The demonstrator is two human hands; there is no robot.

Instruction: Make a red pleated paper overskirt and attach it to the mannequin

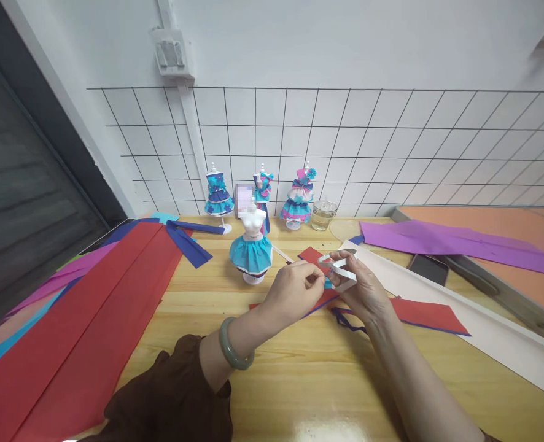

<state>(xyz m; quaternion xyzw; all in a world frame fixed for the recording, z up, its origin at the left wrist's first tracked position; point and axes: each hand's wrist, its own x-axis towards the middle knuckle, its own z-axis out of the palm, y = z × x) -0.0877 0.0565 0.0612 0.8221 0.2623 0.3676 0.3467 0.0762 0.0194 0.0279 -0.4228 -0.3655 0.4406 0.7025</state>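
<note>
My left hand (294, 290) and my right hand (361, 287) meet over the wooden table (299, 374), both pinching a white paper strip (341, 268) bent into a loop. The left wrist wears a green bangle (232, 345) and a brown sleeve. Just behind the hands stands a small white mannequin (252, 248) in a turquoise paper skirt. Red paper pieces (426, 313) lie under and to the right of the hands.
Three dressed mini mannequins (218, 195) and a glass jar (323, 215) line the tiled wall. Long red paper sheets (83, 325) cover the left side, with blue strips (190, 242) nearby. Purple paper (456, 242), a white sheet (484, 328) and a phone (428, 268) lie on the right.
</note>
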